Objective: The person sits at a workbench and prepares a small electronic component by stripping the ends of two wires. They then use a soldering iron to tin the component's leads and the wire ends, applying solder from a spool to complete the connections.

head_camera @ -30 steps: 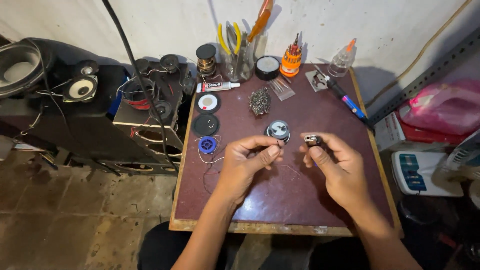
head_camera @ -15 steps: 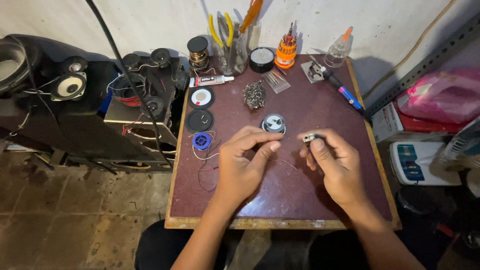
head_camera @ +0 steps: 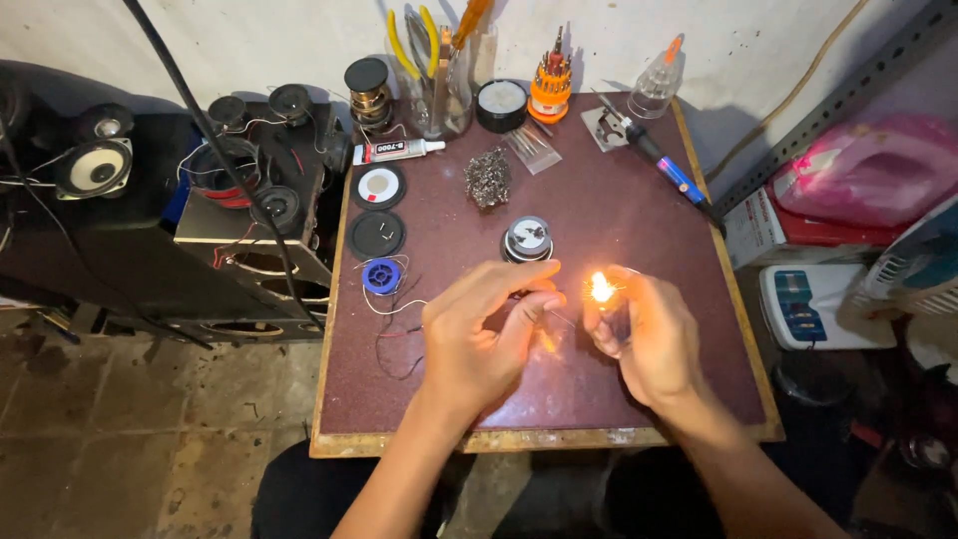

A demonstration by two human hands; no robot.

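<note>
A maroon table (head_camera: 639,215) bears a small speaker (head_camera: 527,238), solder spool (head_camera: 381,275) and glue tube (head_camera: 397,151).

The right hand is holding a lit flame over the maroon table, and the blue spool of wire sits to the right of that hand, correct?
Not quite. In the head view the right hand does hold a lit flame over the maroon table, but the blue spool of wire sits off to the left, beyond the left hand.

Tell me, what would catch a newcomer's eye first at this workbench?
The small bright flame held up in the right hand near the middle of the dark red table, with the left hand pinching something thin close beside it. Just behind the hands sits a small round speaker part. Along the back edge stand jars of pliers and an orange screwdriver set.
</note>
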